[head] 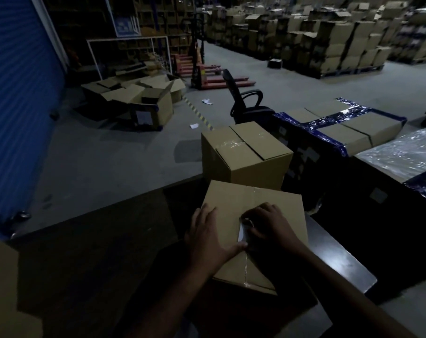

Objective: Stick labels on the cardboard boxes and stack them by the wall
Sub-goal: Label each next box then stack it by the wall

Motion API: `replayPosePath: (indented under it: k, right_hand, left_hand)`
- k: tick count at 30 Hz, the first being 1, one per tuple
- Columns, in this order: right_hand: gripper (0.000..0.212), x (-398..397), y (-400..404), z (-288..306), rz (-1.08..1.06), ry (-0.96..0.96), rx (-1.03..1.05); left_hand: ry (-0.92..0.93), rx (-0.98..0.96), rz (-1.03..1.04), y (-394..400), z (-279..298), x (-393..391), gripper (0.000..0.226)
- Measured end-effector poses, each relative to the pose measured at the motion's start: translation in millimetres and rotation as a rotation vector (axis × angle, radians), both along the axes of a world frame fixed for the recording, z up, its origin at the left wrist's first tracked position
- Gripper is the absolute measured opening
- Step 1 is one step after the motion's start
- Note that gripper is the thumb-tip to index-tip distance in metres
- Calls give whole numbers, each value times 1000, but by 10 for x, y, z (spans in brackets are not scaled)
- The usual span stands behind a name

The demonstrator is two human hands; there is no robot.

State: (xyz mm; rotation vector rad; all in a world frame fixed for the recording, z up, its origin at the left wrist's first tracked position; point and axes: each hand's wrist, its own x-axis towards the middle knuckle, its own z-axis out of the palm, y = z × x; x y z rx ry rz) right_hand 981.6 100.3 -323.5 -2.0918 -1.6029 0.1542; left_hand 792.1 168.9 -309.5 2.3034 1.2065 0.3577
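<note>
A sealed cardboard box [233,203] lies on the dark table [97,240] right in front of me. My left hand [207,235] rests flat on its top, fingers spread, thumb touching a white label [242,231]. My right hand [268,225] presses down on the label with bent fingers and hides most of it. A second taped cardboard box [243,154] stands just beyond the first, at the table's far edge.
Boxes bound with blue tape [341,128] and a plastic-wrapped surface [402,152] sit to the right. A black office chair [246,103] stands behind them. Open boxes [138,98] lie on the floor by the blue shutter [16,93]. Pallet jacks [207,76] and stacked pallets are farther back.
</note>
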Motion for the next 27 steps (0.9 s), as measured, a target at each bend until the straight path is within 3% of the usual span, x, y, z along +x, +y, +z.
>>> replayPosePath:
  k: [7, 13, 17, 19, 22, 27]
  right_hand:
    - [40, 91, 16, -94, 46, 20, -8]
    - [22, 103, -105, 60, 13, 122, 17]
    - [25, -100, -565, 37, -252, -95, 26]
    - [33, -207, -676, 33, -264, -146, -23]
    - [34, -187, -623, 72, -164, -93, -14]
    - [41, 103, -282, 126, 160, 0, -2]
  left_hand:
    - [18, -12, 8, -24, 50, 0, 105]
    - [-9, -18, 32, -32, 109, -9, 107]
    - [-41, -44, 113, -50, 135, -18, 99]
    - [-94, -61, 154, -65, 119, -16, 89]
    - [-139, -78, 252, -128, 86, -89, 82]
    - [-79, -116, 373, -347, 87, -483, 102]
